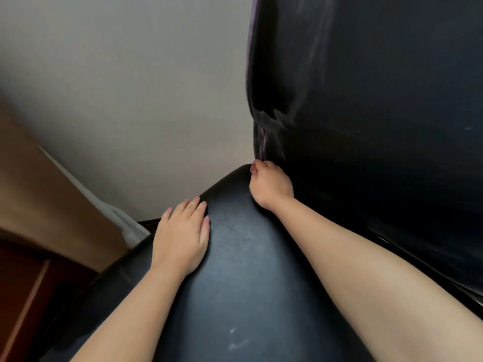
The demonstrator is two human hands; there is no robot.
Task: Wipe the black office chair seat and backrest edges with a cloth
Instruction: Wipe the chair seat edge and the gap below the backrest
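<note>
Seat (pixel 235 257) edge: open wall beyond it.
Left hand (pixel 180 239): flat, fingers straight, pressing the seat.
Right hand (pixel 270 185): curled into the seat-backrest (pixel 366 100) gap; its hold can't be made out.

A single wide-angle view from the person's head looks steeply down and forward, tilted so the pale grey wall (pixel 125 100) slants across the upper left. It sits close over the glossy black padded chair seat (pixel 248 270), which fills the lower centre, with the black upright backrest (pixel 379 100) looming at right. Both bare forearms run in from the bottom edge, the left hand (pixel 183 236) and right hand (pixel 270 185) lying near mid-frame; there is no second view to overlap with.
</note>
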